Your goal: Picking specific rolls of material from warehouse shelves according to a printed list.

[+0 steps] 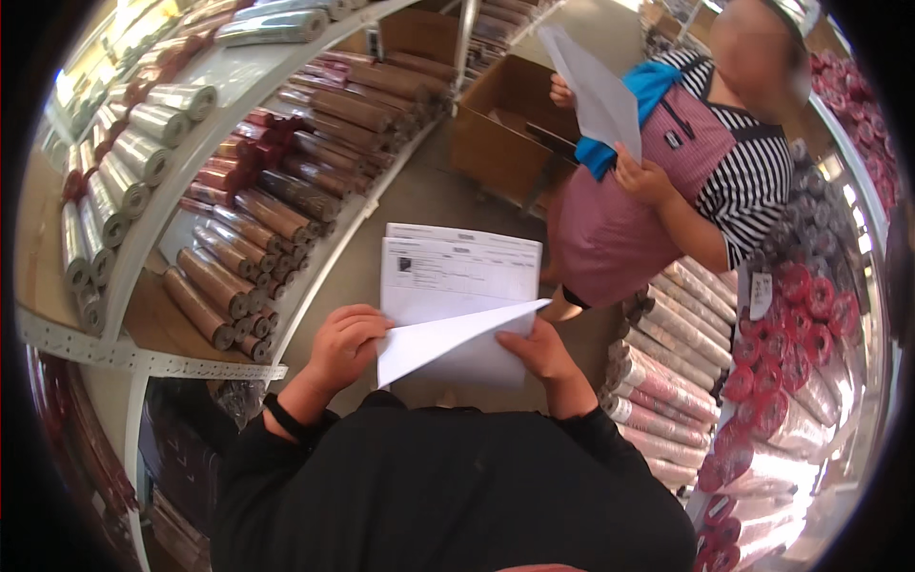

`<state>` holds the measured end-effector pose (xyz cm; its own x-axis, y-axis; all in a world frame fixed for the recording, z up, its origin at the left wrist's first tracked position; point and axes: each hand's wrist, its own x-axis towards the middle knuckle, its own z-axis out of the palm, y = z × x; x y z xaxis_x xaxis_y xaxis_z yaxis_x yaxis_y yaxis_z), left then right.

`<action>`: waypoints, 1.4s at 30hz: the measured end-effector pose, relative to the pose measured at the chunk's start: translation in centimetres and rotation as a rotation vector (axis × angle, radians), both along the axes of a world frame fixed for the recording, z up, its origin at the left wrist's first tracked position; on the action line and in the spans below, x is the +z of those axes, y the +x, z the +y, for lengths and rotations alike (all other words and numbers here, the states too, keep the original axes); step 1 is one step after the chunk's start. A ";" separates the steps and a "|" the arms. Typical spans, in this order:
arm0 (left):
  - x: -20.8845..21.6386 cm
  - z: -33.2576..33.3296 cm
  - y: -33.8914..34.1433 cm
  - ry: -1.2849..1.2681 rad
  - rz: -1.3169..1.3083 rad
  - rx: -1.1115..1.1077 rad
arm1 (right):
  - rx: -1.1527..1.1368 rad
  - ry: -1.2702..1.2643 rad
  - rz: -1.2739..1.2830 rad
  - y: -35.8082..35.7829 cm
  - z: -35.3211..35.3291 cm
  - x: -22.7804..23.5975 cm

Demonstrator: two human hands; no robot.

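Fingers [365,316] of the left hand [340,348], at the centre of the frame, bend over and grip the left edge of some printed sheets [462,286]. The right hand [548,357] grips their right side — its thumb lies across the paper, while its fingers are mostly hidden behind. These sheets sit at mid-frame, above the front of a black top [457,486]; the upper page shows lines of print and a small dark picture, and a blank white flap [453,338] rises across the lower part, its tip pointing right. A black band [284,419] circles the left wrist.

At the upper right, a co-worker [629,224] in a pink apron and striped sleeves holds a white sheet [596,91] in both hands, with blue cloth [658,84] beside it. An open cardboard box [481,153] stands at the upper middle, left of the co-worker. White shelving on the left carries clear-wrapped rolls [152,153] at the upper left and brown rolls [210,286] below — at the right edge, red-ended rolls [796,286] are piled beside pale rolls [681,300]
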<state>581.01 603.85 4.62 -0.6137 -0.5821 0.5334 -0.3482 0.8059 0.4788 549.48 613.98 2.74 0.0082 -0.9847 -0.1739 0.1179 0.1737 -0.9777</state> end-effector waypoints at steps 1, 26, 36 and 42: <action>0.3 0.2 -0.5 0.063 0.016 -0.001 | -0.024 0.083 0.005 0.3 0.1 0.1; -7.0 31.9 33.6 1.216 -0.690 1.247 | 0.374 0.086 0.027 14.3 -2.3 -4.6; -16.9 55.3 42.2 1.753 -0.492 1.423 | 0.530 0.102 0.073 24.7 3.8 -5.5; -14.9 64.6 38.1 1.580 0.075 1.865 | 0.803 0.097 0.141 34.1 4.6 -6.4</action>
